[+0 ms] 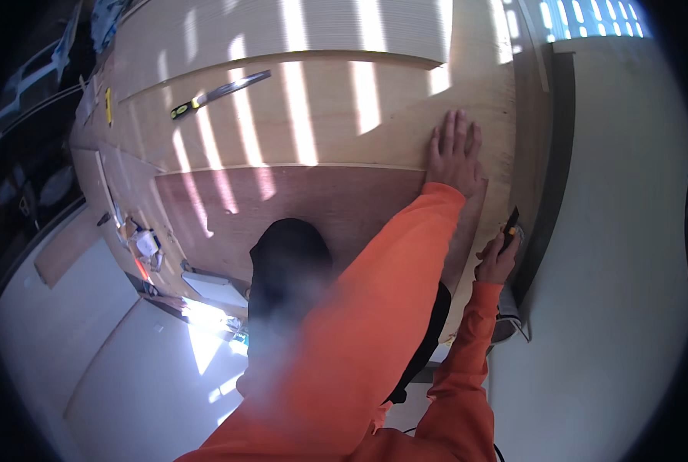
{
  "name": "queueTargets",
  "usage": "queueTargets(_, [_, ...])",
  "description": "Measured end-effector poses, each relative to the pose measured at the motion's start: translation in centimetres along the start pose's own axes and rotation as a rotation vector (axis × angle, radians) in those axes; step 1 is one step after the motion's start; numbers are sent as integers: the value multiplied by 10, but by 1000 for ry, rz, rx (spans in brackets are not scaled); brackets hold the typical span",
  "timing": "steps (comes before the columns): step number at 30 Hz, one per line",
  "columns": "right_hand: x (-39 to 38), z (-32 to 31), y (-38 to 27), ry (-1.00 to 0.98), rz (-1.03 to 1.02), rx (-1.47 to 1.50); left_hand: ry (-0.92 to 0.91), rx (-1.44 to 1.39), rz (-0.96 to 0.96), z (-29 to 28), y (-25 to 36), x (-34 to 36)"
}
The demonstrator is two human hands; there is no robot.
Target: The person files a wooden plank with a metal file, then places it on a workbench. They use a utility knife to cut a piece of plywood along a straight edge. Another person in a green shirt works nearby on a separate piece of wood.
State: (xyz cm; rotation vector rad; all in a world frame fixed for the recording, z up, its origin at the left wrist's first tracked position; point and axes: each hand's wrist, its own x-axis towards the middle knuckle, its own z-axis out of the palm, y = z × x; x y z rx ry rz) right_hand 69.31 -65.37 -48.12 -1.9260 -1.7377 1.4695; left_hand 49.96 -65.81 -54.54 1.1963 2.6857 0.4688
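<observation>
My left hand (455, 158) lies flat with its fingers spread, pressing at the right end of a reddish-brown wooden board (213, 202) and the pale plywood (390, 146) beyond it. To its lower right, my right hand (497, 260) is closed around a utility knife (510, 229) with a black and yellow body. The knife's dark tip points away from me, near the plywood's right edge. My dark-clad knee (290, 246) rests over the reddish board, and my left orange sleeve hides part of it.
A long metal tool (225, 91) with a black-and-yellow handle, perhaps a file, lies on the plywood. Behind it is a pale ribbed panel (321, 35). Small items (145, 242) clutter the left edge. A dark strip (553, 162) borders the pale floor at right.
</observation>
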Motion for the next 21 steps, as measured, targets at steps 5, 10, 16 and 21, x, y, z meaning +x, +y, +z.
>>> queueTargets(5, [13,-14,5,-72,-269,-326,24,81,63,-2,2,5])
queueTargets(10, [19,-7,-14,-124,-238,-330,37,91,90,-5,5,5])
queueTargets(16, [33,11,-33,-230,-212,-355,48,107,112,-1,3,4])
queueTargets(21, [44,20,-35,-292,-221,-385,22,90,113,-2,1,4])
